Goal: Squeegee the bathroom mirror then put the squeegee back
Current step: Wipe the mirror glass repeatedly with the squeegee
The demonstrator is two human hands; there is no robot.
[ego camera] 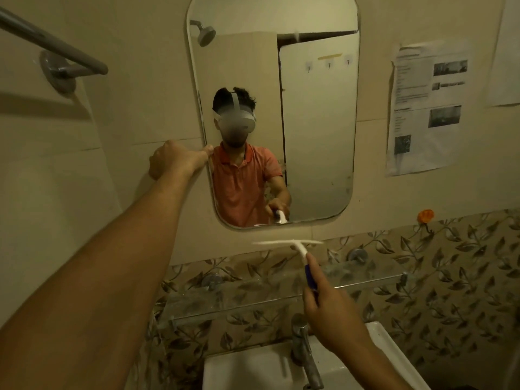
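Squeegee (292, 245) off the glass: blade just under the bathroom mirror (309, 136) bottom rim, up and ahead of right hand (329, 308).

Right hand wrapped round the blue grip, index finger laid along the white neck. Blade level, blurred, above the glass shelf (365, 280) just beyond the knuckles. Left hand (177, 160) higher and to the left, fingers curled, thumb tip against the mirror's left rim; hooked on it or only bracing, cannot tell. Risks, judged from here: blade clipping the shelf edge if lowered steeply; faucet (305, 350) right under the right wrist, easy knock; handle, if wet, slipping into the sink (239, 370) below; hard lean from left hand shifting the mirror.
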